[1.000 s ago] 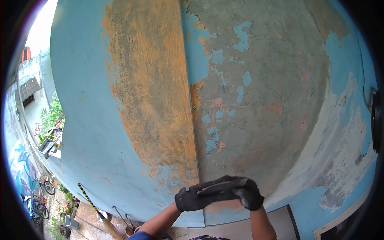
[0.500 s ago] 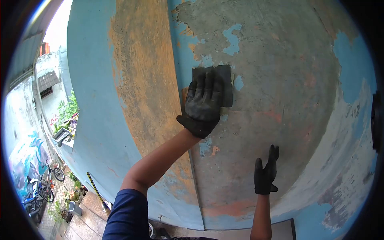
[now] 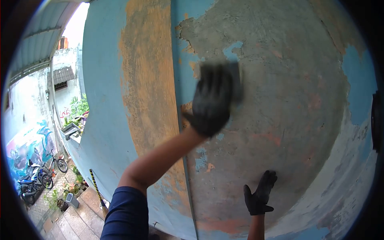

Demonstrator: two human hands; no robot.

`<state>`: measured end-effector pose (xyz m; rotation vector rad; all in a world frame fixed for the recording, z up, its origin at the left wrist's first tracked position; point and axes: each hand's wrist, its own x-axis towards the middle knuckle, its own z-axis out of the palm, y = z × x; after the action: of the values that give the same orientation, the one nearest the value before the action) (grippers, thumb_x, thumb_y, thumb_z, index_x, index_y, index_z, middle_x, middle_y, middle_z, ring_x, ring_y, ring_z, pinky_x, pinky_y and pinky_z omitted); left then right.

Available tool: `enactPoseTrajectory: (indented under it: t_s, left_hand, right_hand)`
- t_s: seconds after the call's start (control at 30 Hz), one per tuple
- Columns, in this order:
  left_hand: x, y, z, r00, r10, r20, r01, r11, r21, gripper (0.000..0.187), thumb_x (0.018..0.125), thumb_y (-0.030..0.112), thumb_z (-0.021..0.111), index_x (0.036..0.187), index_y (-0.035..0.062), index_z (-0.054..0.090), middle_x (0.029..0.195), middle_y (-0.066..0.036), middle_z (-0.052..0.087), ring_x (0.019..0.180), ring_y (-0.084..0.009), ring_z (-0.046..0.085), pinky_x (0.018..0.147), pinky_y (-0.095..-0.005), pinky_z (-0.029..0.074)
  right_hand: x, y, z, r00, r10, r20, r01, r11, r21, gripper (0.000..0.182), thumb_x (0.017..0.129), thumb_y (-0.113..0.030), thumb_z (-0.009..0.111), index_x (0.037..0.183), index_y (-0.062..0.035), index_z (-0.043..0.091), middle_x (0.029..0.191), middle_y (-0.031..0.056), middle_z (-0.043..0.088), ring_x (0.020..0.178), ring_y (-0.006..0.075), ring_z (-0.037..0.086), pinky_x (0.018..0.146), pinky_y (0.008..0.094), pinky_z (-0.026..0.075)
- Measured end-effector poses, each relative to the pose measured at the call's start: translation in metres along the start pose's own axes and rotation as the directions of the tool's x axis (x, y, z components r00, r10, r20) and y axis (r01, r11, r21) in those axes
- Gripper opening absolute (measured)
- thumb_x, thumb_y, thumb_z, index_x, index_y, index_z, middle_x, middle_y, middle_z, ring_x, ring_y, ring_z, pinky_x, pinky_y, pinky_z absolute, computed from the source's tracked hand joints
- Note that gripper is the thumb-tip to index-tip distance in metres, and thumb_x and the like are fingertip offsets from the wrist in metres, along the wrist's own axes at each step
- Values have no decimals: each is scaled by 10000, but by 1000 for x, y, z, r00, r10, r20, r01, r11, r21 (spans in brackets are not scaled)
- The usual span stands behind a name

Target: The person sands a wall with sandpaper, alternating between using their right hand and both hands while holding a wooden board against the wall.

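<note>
My left hand (image 3: 212, 100), in a black glove, presses a dark flat sheet (image 3: 237, 82) against the peeling wall (image 3: 288, 96). Motion blurs both the hand and the sheet, whose right edge shows past the fingers. The sheet lies on bare grey plaster beside patches of blue paint. Lower right, my right hand (image 3: 260, 194), also gloved in black, rests on the plaster with its thumb spread from the fingers and nothing in it.
Left of the plaster runs a worn orange-brown strip (image 3: 150, 72) beside a blue surface (image 3: 102, 100). Far left and below are bicycles (image 3: 50, 176), potted plants (image 3: 72, 188), steps (image 3: 84, 212) and a yellow-black striped pole (image 3: 95, 186).
The left hand and the sheet have shifted slightly right against the wall. My right hand sits lower in view, its fingers now tilted right. The camera view has shifted a little.
</note>
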<state>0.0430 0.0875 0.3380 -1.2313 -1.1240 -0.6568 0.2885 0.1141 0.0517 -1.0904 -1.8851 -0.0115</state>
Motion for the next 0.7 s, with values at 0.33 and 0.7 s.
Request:
enactPoseTrajectory:
  t_s: [0.33, 0.7]
  left_hand:
    - [185, -105, 0, 917, -147, -372, 137, 989, -53, 551, 831, 308, 587, 1242, -38, 463, 1228, -288, 503, 1135, -459, 495, 919, -552, 432]
    - [87, -60, 1, 972, 169, -163, -171, 985, 4, 586, 817, 156, 588, 1328, -76, 419, 1248, -325, 498, 1212, -516, 452, 998, -539, 415]
  right_hand:
    - [-4, 11, 3, 1000, -24, 20, 25, 999, -40, 1042, 792, -484, 670, 1517, 33, 130, 1562, 306, 112, 1446, 491, 79, 1159, 571, 122]
    - [-2, 1, 7, 997, 39, 66, -34, 996, -82, 1098, 763, -451, 712, 1517, 44, 85, 1567, 310, 57, 1446, 503, 34, 1154, 584, 100]
